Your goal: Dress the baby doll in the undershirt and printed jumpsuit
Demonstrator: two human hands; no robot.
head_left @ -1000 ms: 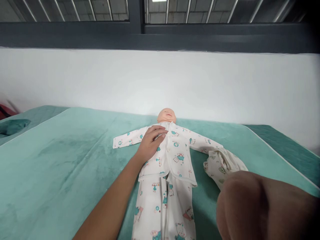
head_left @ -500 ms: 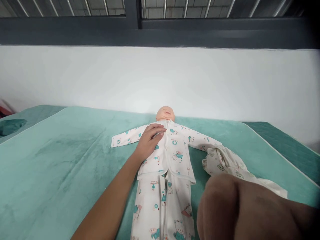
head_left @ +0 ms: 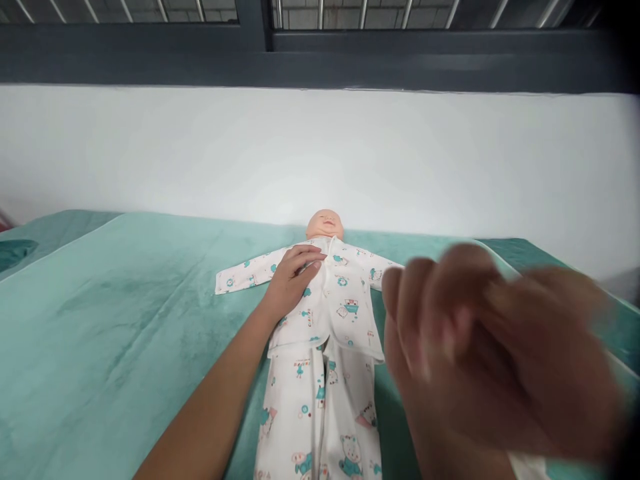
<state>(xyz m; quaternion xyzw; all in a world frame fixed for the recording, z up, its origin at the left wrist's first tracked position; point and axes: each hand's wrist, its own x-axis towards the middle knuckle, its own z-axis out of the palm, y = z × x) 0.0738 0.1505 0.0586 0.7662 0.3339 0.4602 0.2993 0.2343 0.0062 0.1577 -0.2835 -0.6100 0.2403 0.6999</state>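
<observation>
Looming blurred, the right hand hides one sleeve of the doll.

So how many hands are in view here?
2. The left hand lies flat on the chest of the doll; the right hand, blurred, is up in the near foreground at right, hiding what lies behind it.

left hand flat on clothed doll, right hand blurred, close up
</observation>
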